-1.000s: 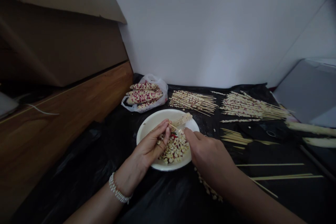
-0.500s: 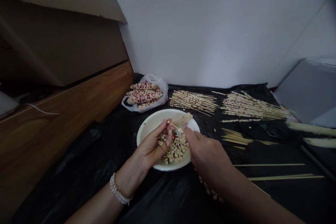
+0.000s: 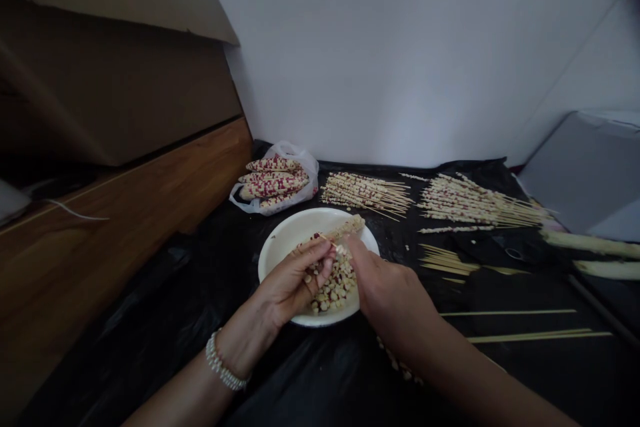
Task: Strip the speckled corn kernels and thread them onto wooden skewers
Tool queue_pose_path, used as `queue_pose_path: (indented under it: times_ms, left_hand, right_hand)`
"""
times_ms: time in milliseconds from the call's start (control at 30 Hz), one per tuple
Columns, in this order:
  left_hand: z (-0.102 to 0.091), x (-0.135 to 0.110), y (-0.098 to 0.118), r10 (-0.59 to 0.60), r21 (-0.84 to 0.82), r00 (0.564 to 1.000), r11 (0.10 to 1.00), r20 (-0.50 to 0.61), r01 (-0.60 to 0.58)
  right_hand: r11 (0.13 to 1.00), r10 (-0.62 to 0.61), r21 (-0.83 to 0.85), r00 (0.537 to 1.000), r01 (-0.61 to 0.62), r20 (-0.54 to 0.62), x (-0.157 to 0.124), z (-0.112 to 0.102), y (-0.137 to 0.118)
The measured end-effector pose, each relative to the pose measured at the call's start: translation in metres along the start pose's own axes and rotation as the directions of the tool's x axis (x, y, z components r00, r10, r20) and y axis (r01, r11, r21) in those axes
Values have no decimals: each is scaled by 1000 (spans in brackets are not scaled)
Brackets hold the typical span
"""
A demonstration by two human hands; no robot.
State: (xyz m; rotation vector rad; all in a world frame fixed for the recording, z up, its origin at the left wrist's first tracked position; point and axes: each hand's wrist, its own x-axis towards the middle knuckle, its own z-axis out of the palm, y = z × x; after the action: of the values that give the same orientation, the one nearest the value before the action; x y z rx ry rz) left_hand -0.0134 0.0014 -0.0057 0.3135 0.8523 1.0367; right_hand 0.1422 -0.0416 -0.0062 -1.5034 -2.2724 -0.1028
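From the head view, over a black plastic sheet (image 3: 200, 320), you hold a half-stripped corn cob (image 3: 345, 228) just above a white enamel plate (image 3: 273, 260). Your left hand (image 3: 293, 280), with a beaded bracelet (image 3: 223, 363) at the wrist, is closed around the near end of the cob. Your right hand (image 3: 390, 297) is just beside it, its thumb (image 3: 350, 247) pressed in at the cob, though you cannot tell from this view whether it has a kernel pinched. Loose corn kernels (image 3: 333, 287) lie heaped on the plate, and stray kernels (image 3: 400, 363) sit on the sheet by your right wrist. Farther off are 1 plastic bag (image 3: 305, 163) of red-and-white corn cobs (image 3: 274, 183) and 2 bundles of kernel-threaded bamboo skewers (image 3: 365, 191) (image 3: 480, 210). For a clean job, hold the cob low over the plate and push each kernel from its base with your thumb
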Motion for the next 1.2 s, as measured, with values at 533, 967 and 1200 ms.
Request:
queue_pose_path:
  times_ms: [533,967,1200]
  left_hand:
    - [-8,1,-2,-72,3,993,997,97,72]
    - [-1,2,1,-7,-15,1000,1000,5,7]
    - [-3,1,0,-24,-69,1000,997,14,25]
  right_hand:
    - [988,82,124,995,-88,58,5,2,12]
    - [993,60,88,986,-74,154,4,-8,9]
    - [994,87,43,975,-97,203,6,-21,9]
